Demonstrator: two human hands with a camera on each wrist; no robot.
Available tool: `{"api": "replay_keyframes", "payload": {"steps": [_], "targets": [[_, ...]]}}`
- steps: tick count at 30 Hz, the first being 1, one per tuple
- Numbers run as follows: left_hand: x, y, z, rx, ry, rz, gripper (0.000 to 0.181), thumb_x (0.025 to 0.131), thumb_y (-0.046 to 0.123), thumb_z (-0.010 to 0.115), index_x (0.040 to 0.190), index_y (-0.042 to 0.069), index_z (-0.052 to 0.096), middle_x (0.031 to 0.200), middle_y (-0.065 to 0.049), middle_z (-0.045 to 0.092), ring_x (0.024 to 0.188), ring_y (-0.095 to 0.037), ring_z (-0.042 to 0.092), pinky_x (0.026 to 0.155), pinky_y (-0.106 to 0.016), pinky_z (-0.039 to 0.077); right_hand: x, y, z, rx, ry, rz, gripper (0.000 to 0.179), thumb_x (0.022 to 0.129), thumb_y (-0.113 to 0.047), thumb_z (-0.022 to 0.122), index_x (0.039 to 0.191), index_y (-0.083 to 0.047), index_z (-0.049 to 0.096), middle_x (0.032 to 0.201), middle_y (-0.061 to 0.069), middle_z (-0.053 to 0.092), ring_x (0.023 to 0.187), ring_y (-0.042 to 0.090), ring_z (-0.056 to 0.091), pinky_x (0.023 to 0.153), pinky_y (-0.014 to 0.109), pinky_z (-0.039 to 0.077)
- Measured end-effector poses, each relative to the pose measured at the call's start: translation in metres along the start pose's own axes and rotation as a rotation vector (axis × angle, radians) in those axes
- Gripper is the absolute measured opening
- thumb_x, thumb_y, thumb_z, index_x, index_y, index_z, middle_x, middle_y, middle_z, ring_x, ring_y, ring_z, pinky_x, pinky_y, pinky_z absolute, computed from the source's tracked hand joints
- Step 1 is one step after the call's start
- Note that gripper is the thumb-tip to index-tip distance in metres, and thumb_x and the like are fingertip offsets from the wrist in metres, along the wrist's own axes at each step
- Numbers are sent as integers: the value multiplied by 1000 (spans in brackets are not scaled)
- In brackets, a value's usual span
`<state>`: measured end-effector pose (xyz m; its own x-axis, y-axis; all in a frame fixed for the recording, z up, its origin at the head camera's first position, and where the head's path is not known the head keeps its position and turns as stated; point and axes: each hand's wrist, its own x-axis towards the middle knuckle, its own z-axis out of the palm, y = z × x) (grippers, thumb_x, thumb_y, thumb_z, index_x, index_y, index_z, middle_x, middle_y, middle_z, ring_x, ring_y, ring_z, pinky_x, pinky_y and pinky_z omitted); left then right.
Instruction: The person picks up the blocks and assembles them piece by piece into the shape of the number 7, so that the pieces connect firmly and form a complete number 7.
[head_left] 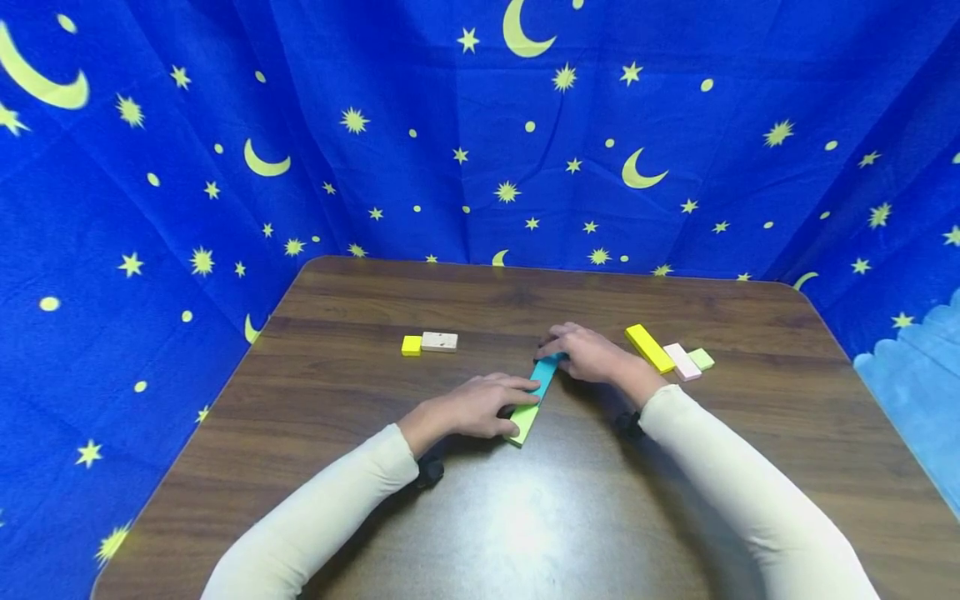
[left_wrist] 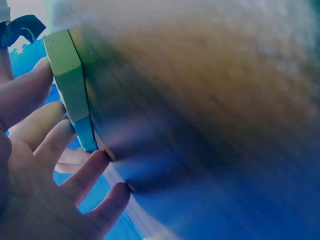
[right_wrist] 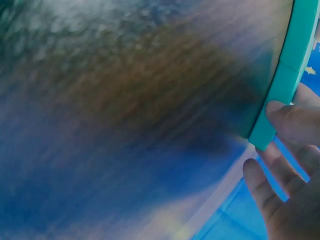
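Your right hand (head_left: 585,352) pinches the blue block (head_left: 545,378) while your left hand (head_left: 482,406) lies spread, so uneven pressure could skew the green block (head_left: 526,422) adjoining the blue one.

Blue moon-and-star cloth (head_left: 420,75) behind a brown wood-grain table (head_left: 315,375)

I have a wide passage over the table (head_left: 585,500) between the left sleeve (head_left: 322,508) and right sleeve (head_left: 742,475). Ahead, the green block (head_left: 523,425) and blue block (head_left: 546,373) make a row barred by the left hand (head_left: 483,406) and right hand (head_left: 588,352). Rightward, the yellow bar (head_left: 649,348) and pink block (head_left: 682,362) obstruct me; leftward, the white block (head_left: 439,342).
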<state>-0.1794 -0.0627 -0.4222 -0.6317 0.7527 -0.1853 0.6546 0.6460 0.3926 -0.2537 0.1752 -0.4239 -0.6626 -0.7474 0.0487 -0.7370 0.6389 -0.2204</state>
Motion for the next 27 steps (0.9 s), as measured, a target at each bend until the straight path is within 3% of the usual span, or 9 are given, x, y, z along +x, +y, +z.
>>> {"api": "replay_keyframes", "payload": {"steps": [16, 27], "targets": [[4, 1, -4, 25, -15, -18, 64, 93, 33, 69, 150, 19, 45, 162, 4, 34, 149, -23, 35, 119, -48, 35, 0, -1, 0, 35, -13, 9, 41, 85, 9, 64, 118, -14, 74, 122, 12, 67, 115, 33, 61, 97, 48, 54], [14, -3, -13, 25, -84, -39, 81, 88, 40, 73, 155, 20, 34, 168, 5, 19, 151, -24, 28, 122, -43, 31, 0, -1, 0, 76, -17, 9, 39, 85, 11, 61, 114, -11, 75, 122, 12, 68, 115, 34, 62, 100, 51, 52]]}}
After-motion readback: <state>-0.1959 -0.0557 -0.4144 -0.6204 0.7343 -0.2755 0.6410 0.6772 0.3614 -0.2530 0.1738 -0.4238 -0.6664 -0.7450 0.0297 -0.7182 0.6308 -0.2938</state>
